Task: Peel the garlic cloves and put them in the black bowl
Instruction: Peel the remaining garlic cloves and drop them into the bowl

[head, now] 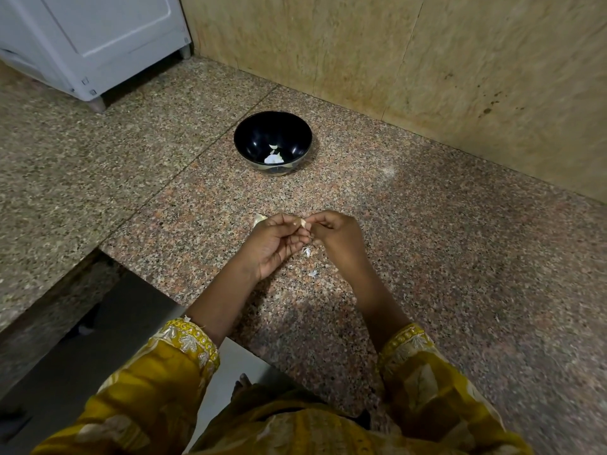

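Sleeves (184, 349); L hand (274, 246), R hand (336, 239) pinch clove (303, 223); bowl (254, 136) beyond.

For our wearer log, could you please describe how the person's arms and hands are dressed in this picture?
The left hand and right hand are bare, with no gloves. The forearms are uncovered. The left sleeve and right sleeve are mustard-yellow cloth printed with pale leaves, ending in embroidered cuffs with yellow beading and cream trim.
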